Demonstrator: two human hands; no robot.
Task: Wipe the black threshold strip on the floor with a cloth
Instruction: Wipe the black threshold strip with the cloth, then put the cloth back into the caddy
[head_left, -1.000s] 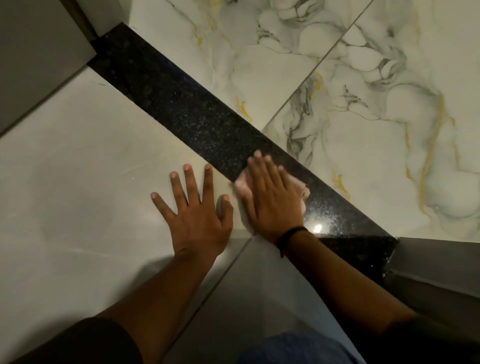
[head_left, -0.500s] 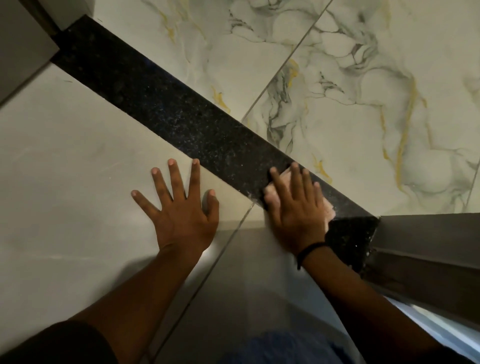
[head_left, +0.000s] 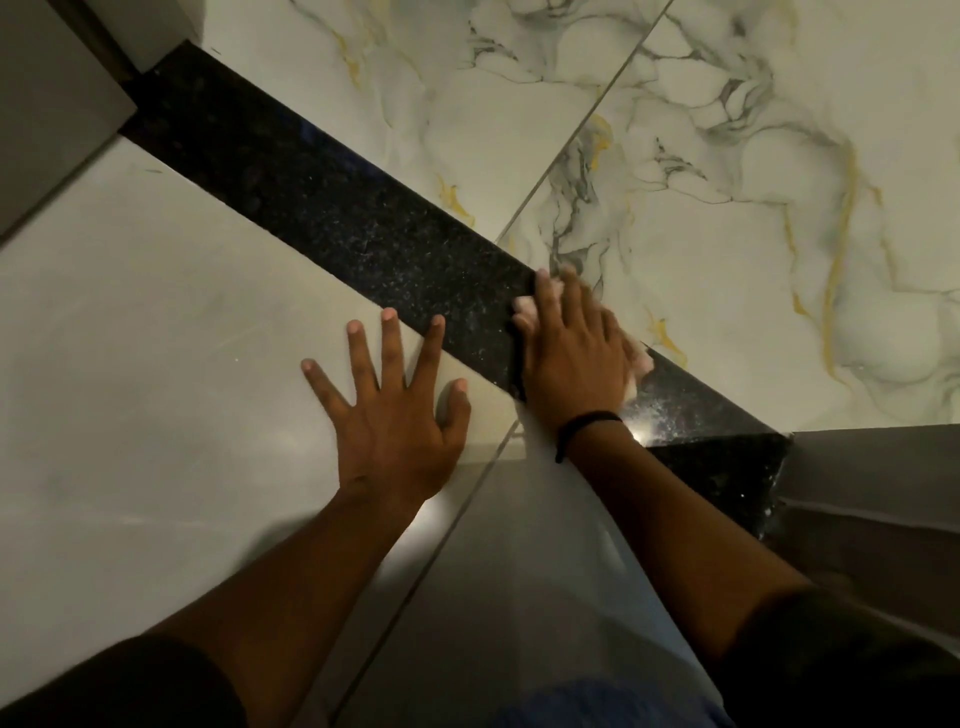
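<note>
A tiled floor is seen from above, where a black threshold strip (head_left: 374, 234), speckled with pale flecks, is laid diagonally from the upper left to the lower right. On its far side, white marble-look tiles (head_left: 727, 260) veined in grey and gold are set; on its near side, plain pale tiles (head_left: 130, 364) are laid. Grey wall or door-frame edges are seen at the upper left (head_left: 47, 104) and lower right (head_left: 872, 467) ends of the strip.

The right hand (head_left: 571, 358) is pressed flat, palm down, on a pale pinkish cloth (head_left: 636, 366), which is held against the strip towards its lower-right end; nothing is pinched, and the fingers are laid close together over the fabric. Only the edges of the cloth are shown past the fingers and the side of the hand, and the fingertips are blurred. A black band (head_left: 584, 426) is worn on the right wrist.

The left hand (head_left: 395, 415) is planted on the pale tile just beside the strip, its fingers spread wide and nothing held; its index fingertip is rested at the strip's near edge. Dark sleeves are seen on both arms, and blue fabric (head_left: 613, 701) at the bottom of the frame. No brand, label or writing can be read anywhere.
</note>
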